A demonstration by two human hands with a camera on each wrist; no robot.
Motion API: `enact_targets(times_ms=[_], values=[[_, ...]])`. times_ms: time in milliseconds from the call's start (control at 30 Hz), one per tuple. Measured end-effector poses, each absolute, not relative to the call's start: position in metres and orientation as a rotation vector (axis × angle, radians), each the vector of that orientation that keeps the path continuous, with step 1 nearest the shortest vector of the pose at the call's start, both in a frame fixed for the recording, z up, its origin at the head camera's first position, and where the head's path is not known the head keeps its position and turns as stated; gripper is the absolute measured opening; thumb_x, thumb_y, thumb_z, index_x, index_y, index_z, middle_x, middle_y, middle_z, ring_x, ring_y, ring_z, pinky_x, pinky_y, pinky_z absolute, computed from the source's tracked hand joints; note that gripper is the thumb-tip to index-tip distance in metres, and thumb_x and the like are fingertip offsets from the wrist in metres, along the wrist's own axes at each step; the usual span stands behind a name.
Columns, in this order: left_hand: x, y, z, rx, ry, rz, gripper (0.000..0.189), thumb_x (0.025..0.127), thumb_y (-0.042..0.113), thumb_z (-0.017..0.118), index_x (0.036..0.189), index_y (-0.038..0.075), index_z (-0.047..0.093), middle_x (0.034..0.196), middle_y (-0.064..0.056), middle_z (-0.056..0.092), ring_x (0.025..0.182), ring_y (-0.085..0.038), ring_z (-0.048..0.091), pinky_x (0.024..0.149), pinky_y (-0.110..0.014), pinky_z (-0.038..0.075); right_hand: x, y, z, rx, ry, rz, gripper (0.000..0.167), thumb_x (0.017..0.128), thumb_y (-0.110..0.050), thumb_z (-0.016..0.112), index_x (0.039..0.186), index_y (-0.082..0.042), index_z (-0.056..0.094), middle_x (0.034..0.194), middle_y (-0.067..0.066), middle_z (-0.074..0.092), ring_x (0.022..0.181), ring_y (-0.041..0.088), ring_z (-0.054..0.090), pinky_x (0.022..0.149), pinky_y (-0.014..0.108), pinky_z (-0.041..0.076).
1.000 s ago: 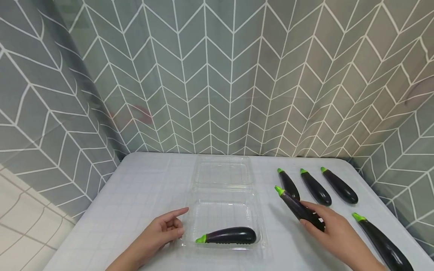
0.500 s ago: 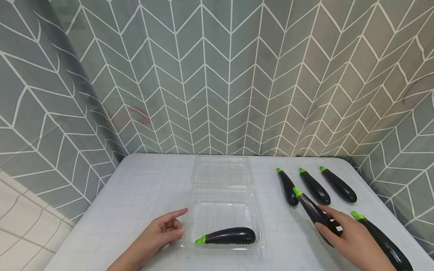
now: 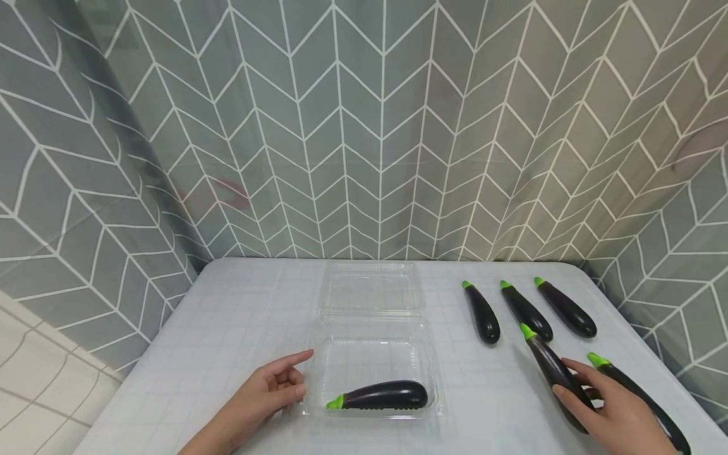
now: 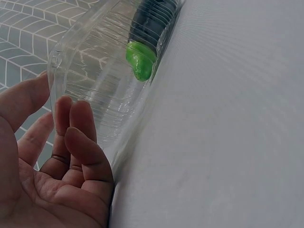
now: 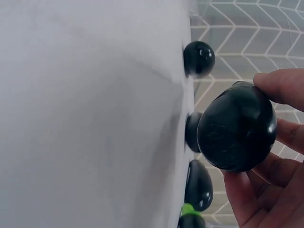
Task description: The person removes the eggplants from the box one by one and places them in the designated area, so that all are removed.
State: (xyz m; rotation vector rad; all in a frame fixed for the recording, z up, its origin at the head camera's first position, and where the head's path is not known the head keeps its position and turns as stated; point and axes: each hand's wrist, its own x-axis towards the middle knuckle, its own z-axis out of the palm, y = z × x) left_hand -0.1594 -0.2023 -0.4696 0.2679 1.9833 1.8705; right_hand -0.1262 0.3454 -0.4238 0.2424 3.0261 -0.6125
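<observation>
My right hand (image 3: 620, 407) pinches a dark purple eggplant (image 3: 553, 366) between thumb and fingers, its green stem end pointing up and left. In the right wrist view the round end of this eggplant (image 5: 237, 128) faces the camera, off the white tabletop. A clear plastic clamshell box (image 3: 370, 357) lies open, its lid folded back away from me. Inside, along its near side, another eggplant (image 3: 389, 395) lies with its stem to the left. My left hand (image 3: 266, 393) is at the box's left edge, fingers loosely bent; in the left wrist view its fingertips (image 4: 81, 111) overlap the clear wall.
Three eggplants lie in a row at the back right: a left one (image 3: 482, 315), a middle one (image 3: 524, 308) and a right one (image 3: 567, 308). One more eggplant (image 3: 639, 392) lies beside my right hand, partly hidden by it. A patterned curtain (image 3: 364, 139) hangs behind the table.
My right hand has carried its eggplant to the right and nearer to me, away from the leftmost back eggplant. The left hand and the box have stayed in place.
</observation>
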Motion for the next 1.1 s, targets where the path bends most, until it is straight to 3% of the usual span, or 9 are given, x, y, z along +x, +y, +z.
enact_targets(times_ms=[267, 567, 833, 1100], values=[[-0.160, -0.201, -0.469, 0.270, 1.988, 1.860, 0.063, 0.096, 0.015, 0.067, 0.151, 0.006, 0.039, 0.100, -0.011, 0.059, 0.072, -0.011, 0.051, 0.060, -0.022, 0.043, -0.119, 0.360, -0.435, 0.353, 2.980, -0.646, 0.091, 0.085, -0.068, 0.063, 0.135, 0.006, 0.050, 0.108, 0.025, 0.065, 0.087, 0.033, 0.066, 0.070, 0.046, 0.053], [-0.160, -0.203, -0.471, 0.294, 1.991, 1.859, 0.063, 0.096, 0.014, 0.067, 0.151, 0.004, 0.039, 0.098, -0.010, 0.058, 0.071, -0.010, 0.052, 0.060, -0.022, 0.043, -0.115, 0.368, -0.442, 0.407, 2.935, -0.660, 0.094, 0.084, -0.069, 0.062, 0.136, 0.008, 0.047, 0.106, 0.025, 0.066, 0.086, 0.033, 0.066, 0.065, 0.042, 0.051], [-0.160, -0.202, -0.471, 0.300, 1.993, 1.863, 0.063, 0.096, 0.014, 0.067, 0.151, 0.004, 0.038, 0.097, -0.009, 0.058, 0.071, -0.010, 0.052, 0.060, -0.022, 0.044, -0.112, 0.374, -0.447, 0.452, 2.877, -0.667, 0.092, 0.086, -0.068, 0.062, 0.134, 0.009, 0.049, 0.099, 0.018, 0.067, 0.081, 0.024, 0.063, 0.060, 0.034, 0.045], [-0.160, -0.203, -0.470, 0.275, 2.008, 1.838, 0.063, 0.096, 0.015, 0.067, 0.151, 0.006, 0.039, 0.099, -0.010, 0.058, 0.073, -0.011, 0.053, 0.063, -0.022, 0.045, -0.111, 0.375, -0.448, 0.469, 2.866, -0.690, 0.095, 0.085, -0.070, 0.060, 0.136, 0.009, 0.047, 0.104, 0.024, 0.066, 0.086, 0.029, 0.065, 0.066, 0.041, 0.050]])
